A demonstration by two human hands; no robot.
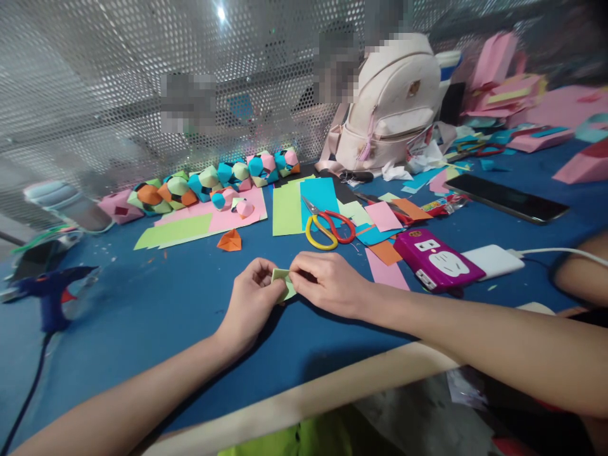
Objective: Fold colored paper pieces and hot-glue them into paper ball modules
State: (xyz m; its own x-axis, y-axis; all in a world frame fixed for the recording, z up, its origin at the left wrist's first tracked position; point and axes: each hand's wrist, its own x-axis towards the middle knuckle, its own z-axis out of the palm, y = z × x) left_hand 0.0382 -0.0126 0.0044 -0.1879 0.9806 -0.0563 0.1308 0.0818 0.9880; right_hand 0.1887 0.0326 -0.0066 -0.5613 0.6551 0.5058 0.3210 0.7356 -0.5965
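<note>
Between my hands is a small piece of light green paper (287, 290), folded and held just above the blue table (156, 304). My left hand (251, 297) pinches its left side, thumb in front and fingers curled behind. On the right edge, my right hand (327, 282) closes thumb and fingertips on the same paper. A folded orange paper piece (230, 240) lies beyond my left hand. Scissors with red and yellow handles (327, 225) rest on blue and green sheets beyond my right hand.
Folded paper balls (204, 183) line the mesh back. A blue glue gun (52, 291) stands at left. To the right are a purple power outlet box (434, 263), a white charger (494, 265), a phone (508, 197) and a backpack (389, 101). Another person's arm (584, 269) reaches the right edge.
</note>
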